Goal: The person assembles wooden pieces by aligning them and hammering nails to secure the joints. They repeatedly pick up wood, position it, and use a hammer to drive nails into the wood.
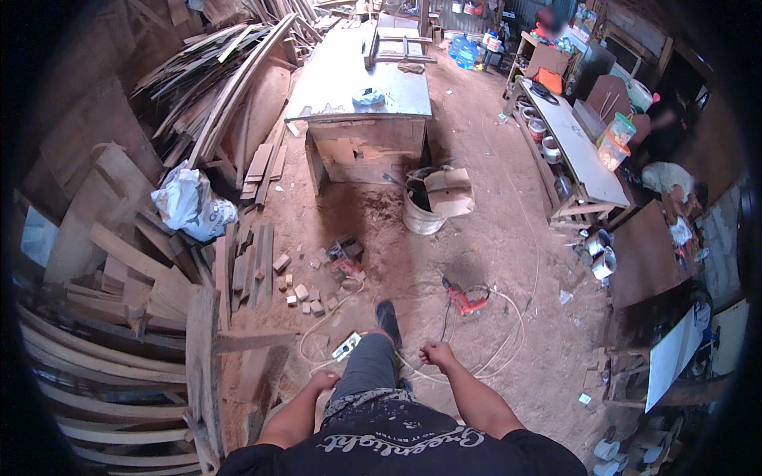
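Note:
My left hand hangs beside my left thigh, its fingers curled and nothing visible in them. Held in front of my right hip, my right hand is loosely closed and looks bare. Ahead of it on the dirt floor lies a red power drill with a cord. A second red power tool, its kind unclear, sits further off to the left. Close to my leg is a white power strip, with a pale cable looping across the ground. One foot is stretched forward between the tools.
Stacked lumber and curved wood pieces crowd the left, near a white sack. A large worktable stands ahead, with a scrap-filled bucket before it. Along the right runs a long bench; another person is behind it.

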A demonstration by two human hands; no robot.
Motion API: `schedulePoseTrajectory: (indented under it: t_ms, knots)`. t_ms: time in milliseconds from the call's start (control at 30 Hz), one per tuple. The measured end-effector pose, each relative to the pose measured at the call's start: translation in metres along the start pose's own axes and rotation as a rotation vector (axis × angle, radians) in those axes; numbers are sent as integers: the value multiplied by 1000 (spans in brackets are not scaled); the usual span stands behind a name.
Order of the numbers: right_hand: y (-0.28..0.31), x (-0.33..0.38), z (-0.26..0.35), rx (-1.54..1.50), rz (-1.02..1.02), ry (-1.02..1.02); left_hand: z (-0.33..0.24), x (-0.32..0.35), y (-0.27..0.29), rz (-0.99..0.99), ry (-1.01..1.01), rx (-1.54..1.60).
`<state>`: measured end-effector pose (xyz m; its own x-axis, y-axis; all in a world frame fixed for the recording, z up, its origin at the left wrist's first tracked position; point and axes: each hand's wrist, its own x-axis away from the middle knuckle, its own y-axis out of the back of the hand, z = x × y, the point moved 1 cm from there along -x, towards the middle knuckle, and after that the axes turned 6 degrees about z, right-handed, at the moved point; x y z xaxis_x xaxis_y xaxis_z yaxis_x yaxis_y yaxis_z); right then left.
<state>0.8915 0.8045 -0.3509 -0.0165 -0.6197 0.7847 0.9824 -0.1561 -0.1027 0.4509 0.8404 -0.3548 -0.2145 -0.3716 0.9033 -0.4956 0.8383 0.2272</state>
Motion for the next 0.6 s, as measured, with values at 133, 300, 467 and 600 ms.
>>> schedulePoseTrajectory:
  t_ms: [133,300,467,600]
  knots:
    - [35,-52,39,134,20,-57,-60,-50,47,-27,-13,-41]
    - [101,-116,84,223,-92,-79,-121,-133,129,-238,-128,-129]
    - [125,-221,321,753,-170,171,-303,-156,294,-546,-298,168]
    - [71,-283,507,281,5,416,-380,-154,359,-527,-331,486]
